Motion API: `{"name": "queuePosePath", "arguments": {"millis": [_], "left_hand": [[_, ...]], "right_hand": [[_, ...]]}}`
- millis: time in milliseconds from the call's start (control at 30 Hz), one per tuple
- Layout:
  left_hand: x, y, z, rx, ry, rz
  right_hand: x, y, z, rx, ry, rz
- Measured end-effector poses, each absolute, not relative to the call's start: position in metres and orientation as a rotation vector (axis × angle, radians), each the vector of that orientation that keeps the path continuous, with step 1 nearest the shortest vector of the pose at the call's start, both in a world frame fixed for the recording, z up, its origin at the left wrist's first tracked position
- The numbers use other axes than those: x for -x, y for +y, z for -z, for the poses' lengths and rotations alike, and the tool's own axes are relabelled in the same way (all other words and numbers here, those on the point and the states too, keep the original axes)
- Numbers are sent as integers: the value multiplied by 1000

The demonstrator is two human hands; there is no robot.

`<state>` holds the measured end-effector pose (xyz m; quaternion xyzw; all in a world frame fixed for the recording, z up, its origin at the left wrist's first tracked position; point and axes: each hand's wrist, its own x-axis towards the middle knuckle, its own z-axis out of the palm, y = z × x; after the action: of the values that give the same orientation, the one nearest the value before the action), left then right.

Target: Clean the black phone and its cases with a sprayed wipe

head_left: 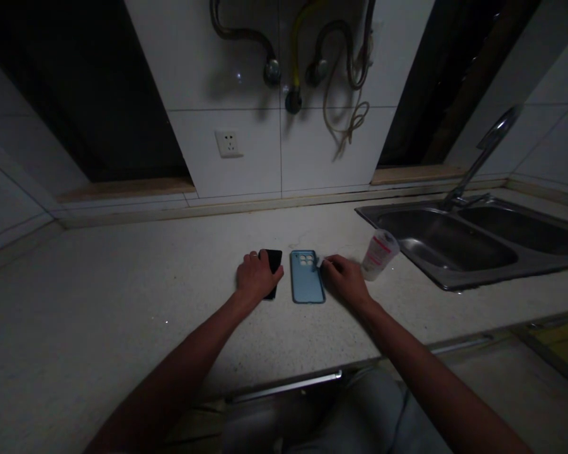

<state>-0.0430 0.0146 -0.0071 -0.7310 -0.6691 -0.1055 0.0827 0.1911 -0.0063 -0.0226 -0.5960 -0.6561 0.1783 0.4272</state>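
A black phone (274, 259) lies flat on the counter, and my left hand (255, 277) covers its left part. The fingers of that hand grip the phone, with the thumb across to its right edge. Beside it, with a small gap, lies a light blue phone case (307, 285), camera cutouts at the far end. My right hand (348, 280) is at the case's right edge, fingertips pinched on a small whitish piece (320, 261) that looks like a wipe or cloth. Its exact kind is too blurred to tell.
A translucent plastic cup (380, 254) with red print leans right, just beyond my right hand. Farther right is a steel double sink (447, 277) with a faucet (483, 151). A wall socket (228, 144) and hanging hoses (295, 57) are on the tiled wall behind the counter (170, 271).
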Motion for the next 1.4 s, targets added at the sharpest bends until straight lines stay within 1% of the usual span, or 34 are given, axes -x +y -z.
{"name": "queuePosePath", "arguments": {"millis": [100, 167, 300, 400, 500, 633, 667, 733, 867, 967, 1033, 1067, 1100, 1167, 1267, 1333, 1400], "left_hand": [[45, 16, 4, 2184, -1982, 370], [45, 16, 0, 2240, -1878, 492], [35, 5, -4, 2609, -1390, 895], [19, -12, 4, 2933, -1077, 1073], [5, -25, 13, 3078, -1046, 1156], [1, -29, 17, 3067, -1103, 1314], [1, -28, 17, 3043, -1125, 1375], [2, -27, 16, 3011, -1195, 1494], [2, -27, 18, 3057, -1380, 1734], [0, -27, 20, 3038, -1505, 1909], [-1, -26, 20, 3004, -1590, 1999], [-1, -25, 20, 2992, -1615, 2046], [-2, -25, 20, 2986, -1623, 2094], [-3, -25, 20, 2969, -1610, 2175], [-4, -25, 17, 2879, -1646, 2315], [-5, -24, 15, 2809, -1715, 2462], [-5, -23, 14, 2772, -1802, 2606]], "right_hand": [[-191, -15, 23, 1280, -1449, -681], [-190, -21, 22, 1192, -1325, -874], [-189, -27, 18, 1052, -1190, -1127], [-188, -29, 15, 983, -1168, -1215], [-186, -33, 12, 944, -1187, -1297], [-185, -35, 12, 947, -1237, -1392], [-185, -35, 12, 974, -1262, -1361], [-187, -34, 12, 1049, -1314, -1175], [-200, -37, 14, 1176, -1342, -485], [-218, -42, 14, 1169, -1078, 14], [-233, -45, 14, 1107, -887, 232], [-240, -45, 13, 1079, -810, 288], [-247, -45, 13, 1079, -770, 300], [-257, -42, 13, 1162, -778, 214], [-267, -32, 19, 1358, -948, -82], [-269, -25, 24, 1446, -1026, -342], [-268, -21, 26, 1518, -1044, -452]]}}
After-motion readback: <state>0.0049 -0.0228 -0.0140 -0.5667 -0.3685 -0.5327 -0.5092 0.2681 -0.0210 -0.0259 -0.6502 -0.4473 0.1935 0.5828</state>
